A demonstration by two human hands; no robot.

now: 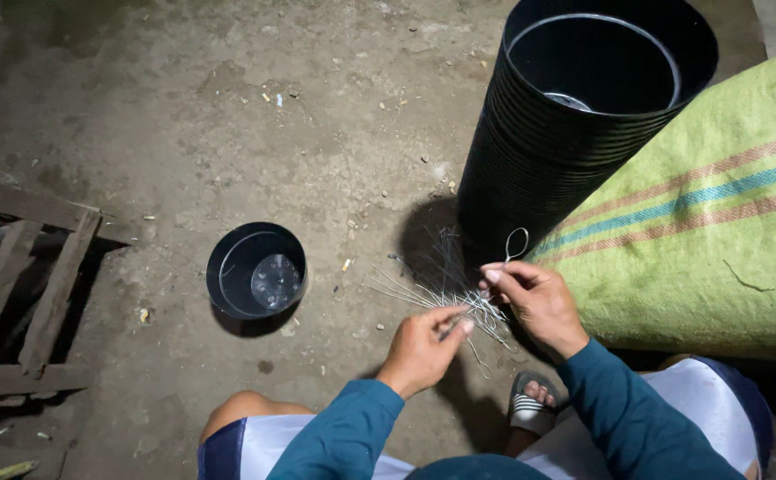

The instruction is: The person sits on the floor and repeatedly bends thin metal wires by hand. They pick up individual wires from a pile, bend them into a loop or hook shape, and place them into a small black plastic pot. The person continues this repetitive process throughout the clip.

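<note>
the person is crouching over a dusty concrete floor [228,133], holding a bundle of thin wires [441,298] between both hands, low in the middle of the scene. the right hand [534,298] is gripping the bundle with its fingers curled and pressed together around the strands, the thumb and forefinger pinching one wire whose looped end [516,243] is sticking up above the knuckles. the left hand [422,348] is pinching a single strand between thumb and fingertips, the other fingers folded in. the wires are looking light, springy and thin, likely to splay, tangle and prick at the ends; they seem best taken near the gathered middle or by the loop, one strand at a time. a single black pot [256,270] is standing open on the floor to the left, well apart from the hands. a tall stack of black pots [566,133] is rising at the far right, just beside a green woven sack [717,240]. a wooden pallet [23,293] is lying at the left edge.
</note>
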